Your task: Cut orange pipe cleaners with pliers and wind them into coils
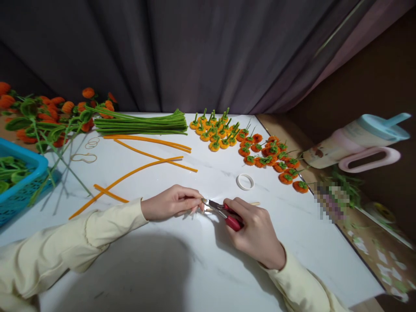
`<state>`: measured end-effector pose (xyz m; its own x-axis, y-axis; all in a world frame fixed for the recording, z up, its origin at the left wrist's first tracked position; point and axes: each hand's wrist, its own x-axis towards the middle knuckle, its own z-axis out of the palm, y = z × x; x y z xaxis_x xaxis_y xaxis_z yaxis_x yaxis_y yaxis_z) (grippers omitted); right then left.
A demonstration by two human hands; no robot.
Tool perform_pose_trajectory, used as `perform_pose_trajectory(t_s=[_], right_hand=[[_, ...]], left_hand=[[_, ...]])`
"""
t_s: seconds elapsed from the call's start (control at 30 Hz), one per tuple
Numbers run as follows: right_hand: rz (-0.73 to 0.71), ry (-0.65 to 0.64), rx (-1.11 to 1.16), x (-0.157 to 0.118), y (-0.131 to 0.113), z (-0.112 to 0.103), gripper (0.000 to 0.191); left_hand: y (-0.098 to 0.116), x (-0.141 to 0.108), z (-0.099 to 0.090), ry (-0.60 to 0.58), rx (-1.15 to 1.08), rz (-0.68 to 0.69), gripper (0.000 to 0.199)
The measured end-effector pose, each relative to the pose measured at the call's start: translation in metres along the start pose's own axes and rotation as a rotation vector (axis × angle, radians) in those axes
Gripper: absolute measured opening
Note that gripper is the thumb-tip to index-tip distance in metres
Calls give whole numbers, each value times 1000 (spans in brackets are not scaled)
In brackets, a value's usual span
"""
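Note:
My right hand [255, 225] is wrapped round the red handles of a pair of pliers [234, 222]. The metal jaws point left and meet the fingertips of my left hand [175, 202]. Those fingers are pinched together at the jaw tips; whatever small thing they hold is hidden. A thin wooden stick [255, 203] lies on the table behind the pliers. Beyond it rests a white ring [245, 182], perhaps a roll of tape. Orange pipe cleaners [136, 173] lie loose to the left, some crossing each other.
Green pipe cleaners [143, 123] form a bundle at the back. Small yellow pumpkins [214, 146] and orange pumpkins [261, 161] stand in groups behind my hands. A blue basket [39, 162] and orange flowers [48, 112] are at left. A tumbler [351, 141] stands right.

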<state>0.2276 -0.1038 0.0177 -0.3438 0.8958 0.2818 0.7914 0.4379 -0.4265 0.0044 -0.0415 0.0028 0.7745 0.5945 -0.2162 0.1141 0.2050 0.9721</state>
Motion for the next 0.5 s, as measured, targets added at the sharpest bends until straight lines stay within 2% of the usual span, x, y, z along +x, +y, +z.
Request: perform_pose_trajectory(t_s=[0.5], right_hand=[[18, -14, 27, -2, 0, 0, 16]], left_hand=[[0, 0, 0, -15, -2, 7, 36]])
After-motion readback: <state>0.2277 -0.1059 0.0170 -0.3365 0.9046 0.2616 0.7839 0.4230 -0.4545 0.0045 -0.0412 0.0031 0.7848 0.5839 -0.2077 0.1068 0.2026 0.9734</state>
